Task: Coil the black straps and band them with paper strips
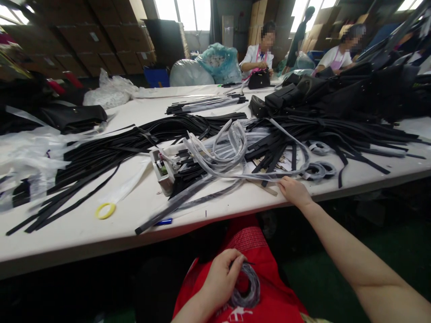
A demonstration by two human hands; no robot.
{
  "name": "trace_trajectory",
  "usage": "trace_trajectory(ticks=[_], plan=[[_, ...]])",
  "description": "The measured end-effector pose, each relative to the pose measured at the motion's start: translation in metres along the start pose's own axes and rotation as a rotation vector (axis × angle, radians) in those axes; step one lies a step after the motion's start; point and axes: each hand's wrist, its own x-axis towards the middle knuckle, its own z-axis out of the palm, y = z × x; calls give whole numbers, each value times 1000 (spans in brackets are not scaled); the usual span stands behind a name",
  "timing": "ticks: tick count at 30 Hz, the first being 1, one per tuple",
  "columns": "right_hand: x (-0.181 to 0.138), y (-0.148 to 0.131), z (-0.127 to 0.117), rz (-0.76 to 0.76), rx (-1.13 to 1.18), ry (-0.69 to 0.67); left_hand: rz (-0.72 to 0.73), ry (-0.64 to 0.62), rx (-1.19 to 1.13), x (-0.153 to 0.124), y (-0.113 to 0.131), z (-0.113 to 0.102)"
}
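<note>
My left hand [220, 280] rests on my red-aproned lap below the table edge, its fingers curled on a coiled grey-wrapped strap [248, 287]. My right hand [294, 189] reaches onto the white table [84, 229] near its front edge, fingers together, pressing on the end of a plastic-wrapped strap [256, 177]. That strap belongs to a loose tangle of clear-wrapped straps [222, 152] in the table's middle. More coiled wrapped straps [318, 169] lie just right of my right hand.
Long black straps [101, 157] fan over the left and right of the table. A small metal box [163, 172], a yellow ring [105, 210] and a blue pen [164, 221] lie near the front. Black bags [353, 89] pile at right. Two people [261, 56] work at the far side.
</note>
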Motion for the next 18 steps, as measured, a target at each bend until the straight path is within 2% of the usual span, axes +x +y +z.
trace_trajectory(ticks=[4,8,14,18], plan=[[-35,6,-20,-9,-83,17,-2,4,-8,-2,1,-2],[-68,-3,-40,-132,-20,-17,4,-9,1,-1,4,0],[-72,-41,-44,-246,165,8,-6,-18,26,1,6,2],[-78,-55,-51,-287,352,18,-40,4,27,-1,3,5]])
